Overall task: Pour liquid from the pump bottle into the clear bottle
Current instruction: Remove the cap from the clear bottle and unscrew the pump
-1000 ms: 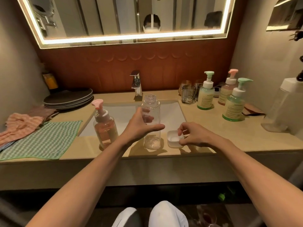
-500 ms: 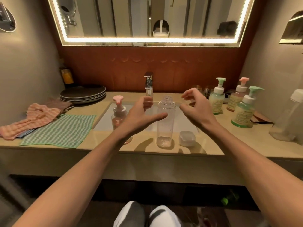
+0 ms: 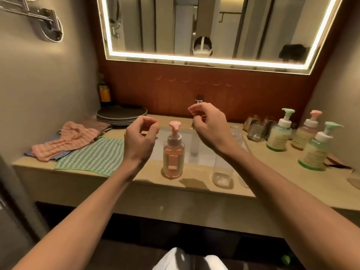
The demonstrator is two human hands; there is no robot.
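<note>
The pink pump bottle stands upright on the counter's front edge, between my two hands, its pump head on. To its right stands the clear bottle, uncapped and upright, with my right forearm hiding its upper part. My left hand hovers just left of the pump bottle, fingers loosely curled, holding nothing. My right hand hovers above and right of the pump head, fingers also loosely curled and empty. Neither hand touches a bottle.
Behind the bottles lies the sink basin. Three pump bottles and glass tumblers stand at the right. Dark plates, a pink cloth and a green checked cloth lie at the left.
My left hand let go of the clear bottle and my right hand left the small white cap on the counter. Both hands rose and moved left, around the pink pump bottle.
</note>
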